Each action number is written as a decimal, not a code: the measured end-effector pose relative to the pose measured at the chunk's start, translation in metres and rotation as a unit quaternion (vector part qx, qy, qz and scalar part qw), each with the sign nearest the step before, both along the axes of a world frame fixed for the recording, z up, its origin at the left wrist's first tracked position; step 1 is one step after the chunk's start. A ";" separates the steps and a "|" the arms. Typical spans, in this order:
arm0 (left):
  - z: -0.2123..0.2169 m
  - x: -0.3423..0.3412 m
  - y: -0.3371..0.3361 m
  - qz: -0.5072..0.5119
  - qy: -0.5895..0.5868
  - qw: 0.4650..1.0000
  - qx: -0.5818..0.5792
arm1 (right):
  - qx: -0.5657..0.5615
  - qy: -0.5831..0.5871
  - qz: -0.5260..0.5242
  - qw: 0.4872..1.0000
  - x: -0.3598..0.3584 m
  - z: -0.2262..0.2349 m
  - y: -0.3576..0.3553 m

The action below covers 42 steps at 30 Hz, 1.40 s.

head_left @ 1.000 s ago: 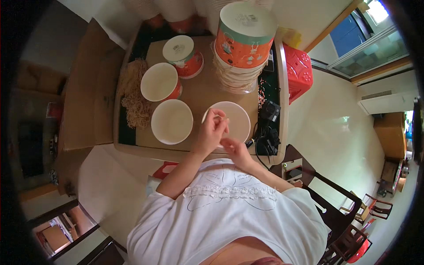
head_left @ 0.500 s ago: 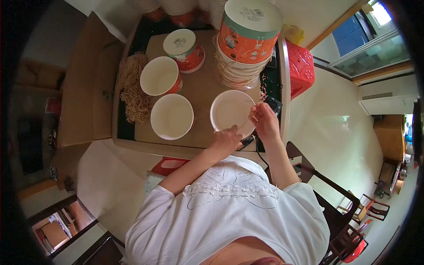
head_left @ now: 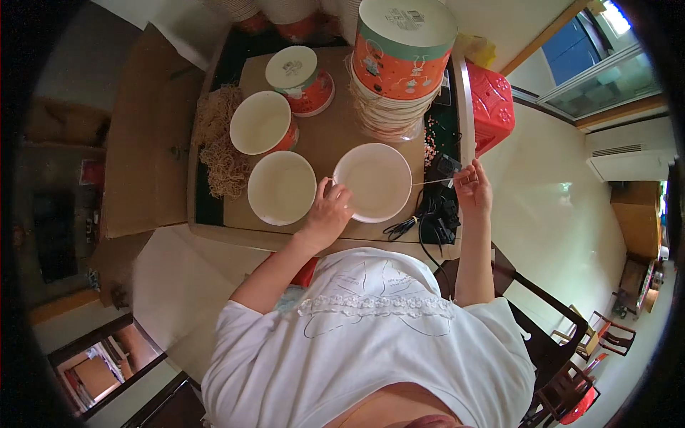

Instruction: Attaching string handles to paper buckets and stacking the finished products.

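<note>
Right fingers [head_left: 467,175] moved outward | pinching cord [head_left: 432,181] beside tub [head_left: 374,182] | left fingers [head_left: 338,193] at rim, grip unclear

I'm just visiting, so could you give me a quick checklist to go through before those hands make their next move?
1. White tub between the hands, mouth up: ok.
2. Right hand has the thin cord: ok, held at the fingertips.
3. Cord straight between tub and right hand: ok, no visible slack.
4. Left hand at the tub's left rim: ok.
5. Cord also held in the left hand: cannot tell, the fingers hide it.
6. Tub's surroundings free of clutter: not ok, black cables lie close on its right.
</note>
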<state>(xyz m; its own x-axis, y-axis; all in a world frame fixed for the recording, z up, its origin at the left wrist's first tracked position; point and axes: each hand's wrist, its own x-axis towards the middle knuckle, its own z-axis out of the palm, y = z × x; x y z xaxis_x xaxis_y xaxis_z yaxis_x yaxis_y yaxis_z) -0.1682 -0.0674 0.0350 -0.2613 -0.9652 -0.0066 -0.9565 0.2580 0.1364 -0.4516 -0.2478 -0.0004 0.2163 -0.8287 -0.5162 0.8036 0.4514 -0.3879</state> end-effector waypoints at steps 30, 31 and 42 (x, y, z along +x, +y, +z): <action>-0.003 -0.034 -0.024 0.290 0.675 0.662 0.147 | -0.360 0.406 0.183 0.820 0.075 0.003 0.094; -0.004 -0.036 -0.026 0.293 0.678 0.659 0.139 | -0.360 0.406 0.182 0.820 0.077 -0.002 0.093; -0.012 -0.059 -0.050 0.291 0.671 0.668 0.137 | -0.309 0.376 0.196 0.851 0.078 -0.011 0.096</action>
